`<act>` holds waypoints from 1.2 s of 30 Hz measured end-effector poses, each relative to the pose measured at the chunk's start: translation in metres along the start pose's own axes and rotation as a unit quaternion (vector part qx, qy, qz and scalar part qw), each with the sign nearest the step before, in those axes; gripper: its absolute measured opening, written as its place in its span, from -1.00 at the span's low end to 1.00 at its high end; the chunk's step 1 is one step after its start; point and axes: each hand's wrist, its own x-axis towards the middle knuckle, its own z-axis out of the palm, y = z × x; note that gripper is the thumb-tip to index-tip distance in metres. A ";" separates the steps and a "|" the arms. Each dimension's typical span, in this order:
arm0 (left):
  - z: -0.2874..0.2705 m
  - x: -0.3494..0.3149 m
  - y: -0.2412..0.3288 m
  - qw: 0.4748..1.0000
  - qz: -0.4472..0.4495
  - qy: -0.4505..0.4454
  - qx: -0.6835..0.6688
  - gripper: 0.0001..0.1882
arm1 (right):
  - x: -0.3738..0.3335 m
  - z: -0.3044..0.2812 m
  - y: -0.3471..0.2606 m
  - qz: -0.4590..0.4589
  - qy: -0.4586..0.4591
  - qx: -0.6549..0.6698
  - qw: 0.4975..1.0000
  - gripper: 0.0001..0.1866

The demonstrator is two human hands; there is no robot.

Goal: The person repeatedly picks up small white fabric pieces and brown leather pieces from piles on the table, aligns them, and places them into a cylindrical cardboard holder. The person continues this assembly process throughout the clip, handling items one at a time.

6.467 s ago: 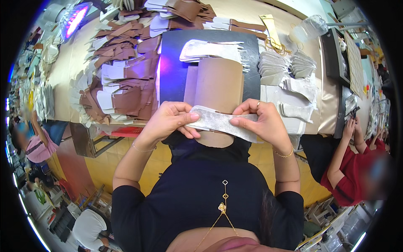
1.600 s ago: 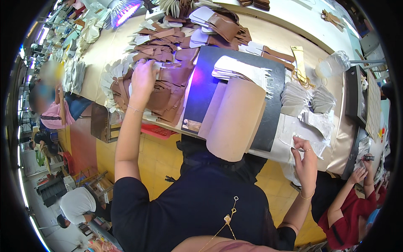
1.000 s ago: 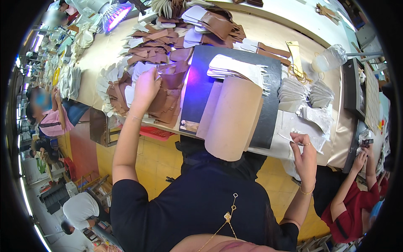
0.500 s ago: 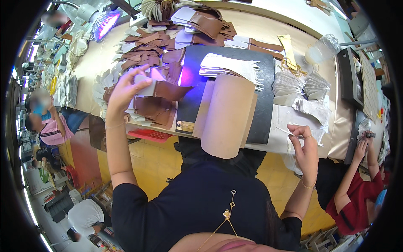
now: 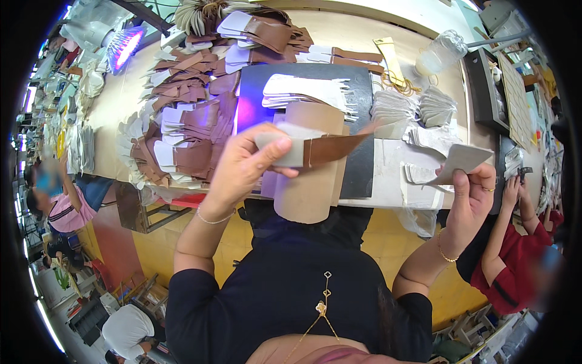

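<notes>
My left hand (image 5: 242,167) is closed on the pale end of a brown leather strip (image 5: 333,150). It holds the strip level above a tan rounded block (image 5: 303,191), and the brown tip is blurred by motion. Off to the right, my right hand (image 5: 471,203) pinches a thin pale grey flat piece (image 5: 465,159) between thumb and fingers. That piece is tilted up beside small stacks of similar pale pieces (image 5: 427,138). Beneath the block lies a black mat (image 5: 359,176), with a stack of white fringed pieces (image 5: 297,91) behind the block.
Piles of brown and white leather pieces (image 5: 197,118) cover the left side of the table. A lit lamp (image 5: 125,48) hangs at the upper left. Toward the right stand a clear plastic bottle (image 5: 441,53) and a dark tray (image 5: 485,91). A co-worker in red (image 5: 515,267) sits at the right.
My left hand has carried the brown strip rightward from the piles to above the tan block. My right hand has moved right and a little up, its pale piece now facing me broadly.
</notes>
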 end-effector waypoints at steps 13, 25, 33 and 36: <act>-0.034 -0.006 -0.033 0.991 -0.123 -0.030 -0.047 -0.56 | 0.016 0.078 0.010 0.143 -0.285 -0.052 0.946 -0.90; -0.048 -0.018 -0.032 0.968 -0.145 -0.071 -0.194 -0.18 | 0.032 0.153 0.003 0.099 -0.404 -0.152 0.897 -0.83; -0.052 -0.016 -0.032 0.967 -0.148 -0.085 -0.189 -0.16 | 0.031 0.160 0.007 0.110 -0.398 -0.181 0.893 -0.81; -0.052 -0.016 -0.031 0.969 -0.149 -0.086 -0.180 -0.17 | 0.030 0.162 0.008 0.107 -0.398 -0.191 0.891 -0.81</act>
